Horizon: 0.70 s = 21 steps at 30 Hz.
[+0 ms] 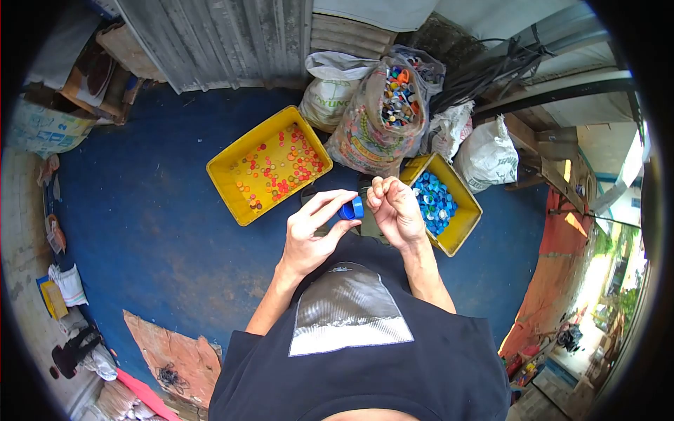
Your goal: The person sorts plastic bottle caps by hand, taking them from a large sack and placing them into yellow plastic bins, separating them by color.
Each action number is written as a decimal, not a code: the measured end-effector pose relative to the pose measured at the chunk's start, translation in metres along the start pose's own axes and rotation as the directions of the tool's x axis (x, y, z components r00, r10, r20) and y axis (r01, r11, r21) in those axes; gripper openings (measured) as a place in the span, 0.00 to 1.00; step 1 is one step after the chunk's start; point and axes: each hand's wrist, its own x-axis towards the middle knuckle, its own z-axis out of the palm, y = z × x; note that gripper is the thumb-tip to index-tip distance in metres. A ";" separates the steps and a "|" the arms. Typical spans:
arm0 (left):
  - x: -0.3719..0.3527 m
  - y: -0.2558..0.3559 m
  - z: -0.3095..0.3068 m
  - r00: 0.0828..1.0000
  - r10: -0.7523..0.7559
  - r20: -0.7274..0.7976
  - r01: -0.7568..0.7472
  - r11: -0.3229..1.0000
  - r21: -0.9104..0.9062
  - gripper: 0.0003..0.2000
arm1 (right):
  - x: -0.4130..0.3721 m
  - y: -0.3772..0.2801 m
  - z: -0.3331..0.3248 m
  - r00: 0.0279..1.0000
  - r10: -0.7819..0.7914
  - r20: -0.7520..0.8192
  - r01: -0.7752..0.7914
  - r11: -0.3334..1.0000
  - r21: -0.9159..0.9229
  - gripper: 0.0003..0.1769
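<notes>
A blue cap (352, 208) is held between the thumb and fingers of my left hand (317, 230), its hollow side partly visible. Just right of it, my right hand (397, 211) is raised with its fingers curled together; whether anything small is in them is hidden. To the left stands a yellow crate (226, 184) with red, orange and dull-coloured caps scattered over its bottom. Behind and right of my right hand is a second yellow crate (465, 228), which holds a heap of blue caps (435, 203).
Beyond the crates, a large clear bag (368, 130) of mixed caps stands beside a white sack (330, 95). Another white sack (489, 154) leans at the right. Corrugated metal (225, 42) lines the back. A torn brown sheet (172, 351) lies on the blue floor (154, 231).
</notes>
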 end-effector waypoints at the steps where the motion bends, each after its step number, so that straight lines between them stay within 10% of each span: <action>1: 0.002 0.000 0.001 1.000 0.002 0.029 -0.002 1.000 -0.007 0.24 | -0.005 -0.003 0.001 1.000 -0.006 -0.007 0.006 0.999 0.038 0.13; 21: 0.036 0.039 0.211 0.912 0.065 0.405 -0.021 0.993 -0.112 0.24 | -0.139 -0.141 -0.110 0.791 -0.413 -0.451 0.354 0.911 -0.213 0.08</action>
